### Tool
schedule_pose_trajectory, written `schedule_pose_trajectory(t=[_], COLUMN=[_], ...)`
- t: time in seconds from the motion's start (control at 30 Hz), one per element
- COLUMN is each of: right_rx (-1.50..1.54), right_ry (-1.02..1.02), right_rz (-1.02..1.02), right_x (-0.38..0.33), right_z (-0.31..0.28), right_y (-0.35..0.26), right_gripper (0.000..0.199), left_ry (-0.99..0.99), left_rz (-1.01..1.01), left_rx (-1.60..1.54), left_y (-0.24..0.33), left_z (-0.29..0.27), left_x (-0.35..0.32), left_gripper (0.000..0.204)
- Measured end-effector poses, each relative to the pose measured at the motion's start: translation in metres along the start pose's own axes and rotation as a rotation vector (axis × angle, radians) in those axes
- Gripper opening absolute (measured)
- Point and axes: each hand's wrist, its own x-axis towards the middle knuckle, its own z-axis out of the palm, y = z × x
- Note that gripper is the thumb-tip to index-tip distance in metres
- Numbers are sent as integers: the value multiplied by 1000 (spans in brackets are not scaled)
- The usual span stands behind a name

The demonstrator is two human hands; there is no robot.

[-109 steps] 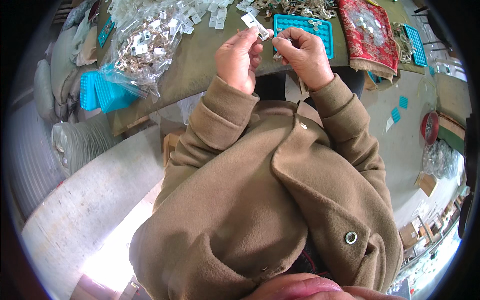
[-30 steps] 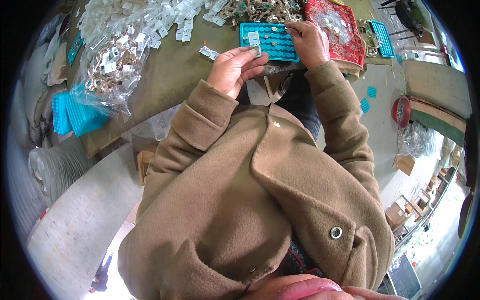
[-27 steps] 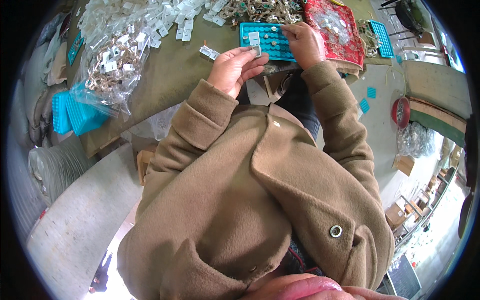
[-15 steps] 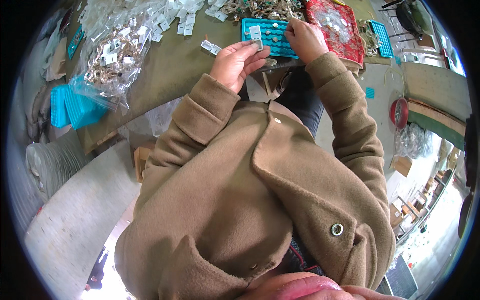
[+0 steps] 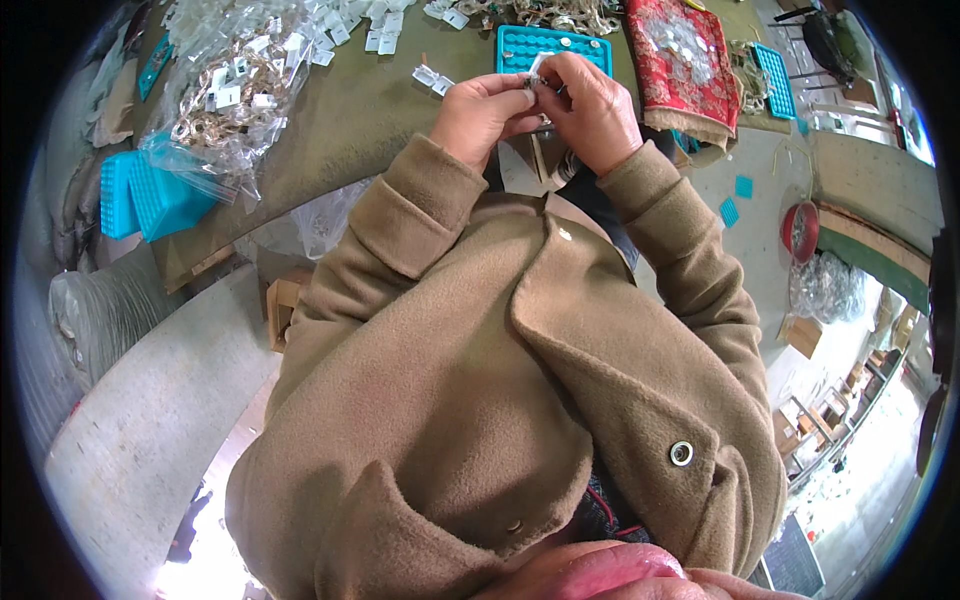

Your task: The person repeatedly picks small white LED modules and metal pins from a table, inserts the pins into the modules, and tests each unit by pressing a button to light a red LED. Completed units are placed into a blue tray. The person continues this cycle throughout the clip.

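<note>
My left hand (image 5: 472, 118) is closed in a pinch on a small white plastic card (image 5: 540, 63), mostly covered by fingers. Against it, the fingertips of my right hand (image 5: 598, 112) are pressed together; whatever they hold is too small to make out. Both hands meet over the near edge of a blue ridged tray (image 5: 513, 42), on which a few small shiny pieces lie. Left of the hands, a few loose white cards (image 5: 432, 79) rest on the table.
A clear bag (image 5: 235, 100) of chains and white cards lies on the table (image 5: 330, 125), with stacked blue trays (image 5: 165, 195) at its left edge. More white cards are heaped at the back. On the right, a red patterned cloth (image 5: 657, 105) bears small clear pieces.
My right hand has moved from the tray toward the left and met my left hand at the white card. The view has shifted slightly.
</note>
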Motion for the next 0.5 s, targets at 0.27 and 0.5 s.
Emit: schedule_pose_trajectory(t=[0.27,0.5], right_rx=[134,586], right_ry=[-1,93], right_rz=[119,492], right_x=[-16,-11], right_z=[-1,-2], right_y=[2,16], right_gripper=[14,19], left_ry=[-64,20], left_rz=[-16,-20], left_rx=[22,-42], left_y=[-1,2], left_z=[-1,-1], left_x=[-2,2], left_gripper=[26,20])
